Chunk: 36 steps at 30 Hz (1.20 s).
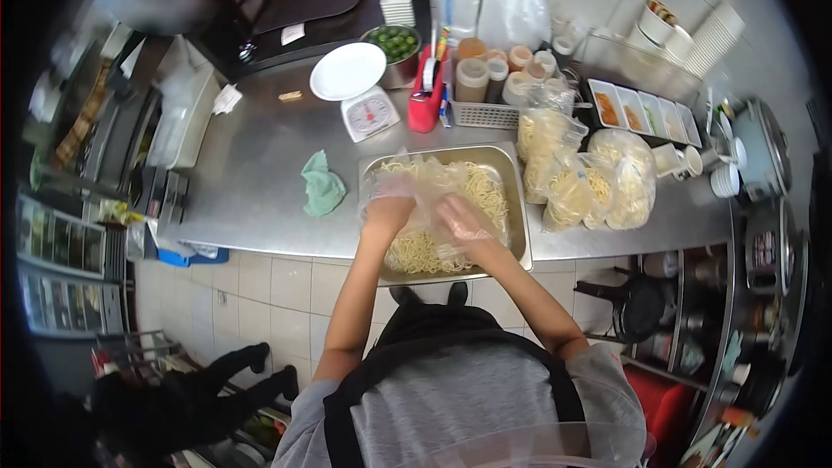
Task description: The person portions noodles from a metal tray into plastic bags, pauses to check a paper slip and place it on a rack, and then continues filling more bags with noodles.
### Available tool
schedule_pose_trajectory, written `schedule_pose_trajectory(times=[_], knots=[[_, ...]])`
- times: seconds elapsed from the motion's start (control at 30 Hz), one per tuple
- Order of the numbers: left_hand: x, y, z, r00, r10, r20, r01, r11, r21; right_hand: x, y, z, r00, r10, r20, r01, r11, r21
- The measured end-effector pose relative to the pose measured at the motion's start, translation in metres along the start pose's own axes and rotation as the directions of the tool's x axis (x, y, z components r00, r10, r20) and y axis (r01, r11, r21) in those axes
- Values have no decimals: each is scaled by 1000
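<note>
A steel tray (518, 208) full of pale noodles (425, 253) sits at the counter's front edge before me. My left hand (390, 211) is over its left side, closed on a clear plastic bag (438, 175) that holds some noodles. Thin clear plastic covers my right hand (459, 221), whose curled fingers are at the bag's right side, over the noodles. I cannot tell what those fingers grip.
Filled noodle bags (620, 178) stand right of the tray. A green cloth (322, 184) lies to its left. Behind are a kitchen scale (370, 114), a white plate (347, 71), a red tape dispenser (425, 100) and a sauce-bottle basket (485, 114). Another person (173, 407) is at lower left.
</note>
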State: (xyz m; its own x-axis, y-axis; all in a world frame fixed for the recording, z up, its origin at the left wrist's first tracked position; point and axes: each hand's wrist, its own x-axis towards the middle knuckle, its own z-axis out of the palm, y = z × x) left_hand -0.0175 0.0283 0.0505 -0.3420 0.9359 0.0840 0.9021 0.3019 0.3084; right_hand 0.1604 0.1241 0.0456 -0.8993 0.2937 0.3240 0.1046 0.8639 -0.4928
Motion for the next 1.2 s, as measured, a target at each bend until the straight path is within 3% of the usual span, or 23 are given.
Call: schedule_pose_trajectory(times=[0.07,0.17,0.23,0.27,0.33,0.4,0.47,0.57,0.67,0.7,0.77,0.8,0.87,0.9,1.0,1.07,1.13,1.2], knots=[[-2,19,-35,993,-115,-11,109,964,-242,19,-27,-37,969,216,123,-234,959,159],[-38,0,-41,929,-322,179,364,725,-584,0,-25,-47,947,320,41,-304,843,444],[-55,13,-52,902,-311,298,358,156,-921,-23,-21,-50,928,371,2,-282,701,655],[-61,19,-59,892,-279,355,316,-175,-932,-35,-20,-49,916,401,-14,-256,613,748],[-67,28,-63,914,-119,388,353,-240,-904,-48,-23,-50,860,502,87,-232,235,944],[-68,31,-62,914,-30,405,365,-374,-852,-55,-32,-51,815,537,216,-38,-322,946],[-65,22,-63,905,-18,426,342,-565,-751,-62,-25,-35,761,595,258,6,-404,915],[-65,8,-84,937,211,278,344,-690,-636,-49,-20,-28,781,587,213,46,-395,918],[-76,6,-79,913,230,337,376,-794,-478,-46,-37,-34,759,589,276,33,-458,888],[-73,5,-81,912,259,319,395,-766,-508,-34,-41,-36,760,572,309,20,-496,868],[-79,7,-77,925,249,288,375,-720,-584,-36,-20,-19,874,416,250,61,-606,793],[-83,3,-68,949,246,199,317,-734,-601,-42,-10,-12,917,332,219,67,-671,738],[-90,3,-78,963,264,53,231,-711,-664,-49,5,-7,942,303,148,101,-671,734],[-97,13,-96,958,286,5,208,-683,-700,-43,1,-9,931,338,141,103,-610,786],[-108,33,-121,966,-47,255,216,-397,-892,-26,-36,-36,884,448,137,83,-438,895],[-99,11,-69,967,-43,249,251,49,-967,-13,-58,-48,898,423,120,79,-423,903],[-90,14,-41,989,-55,137,147,408,-901,-2,-69,-49,922,377,86,98,-443,891],[-83,31,-21,996,-38,-83,-40,635,-772,7,-64,-38,946,320,52,124,-505,854]])
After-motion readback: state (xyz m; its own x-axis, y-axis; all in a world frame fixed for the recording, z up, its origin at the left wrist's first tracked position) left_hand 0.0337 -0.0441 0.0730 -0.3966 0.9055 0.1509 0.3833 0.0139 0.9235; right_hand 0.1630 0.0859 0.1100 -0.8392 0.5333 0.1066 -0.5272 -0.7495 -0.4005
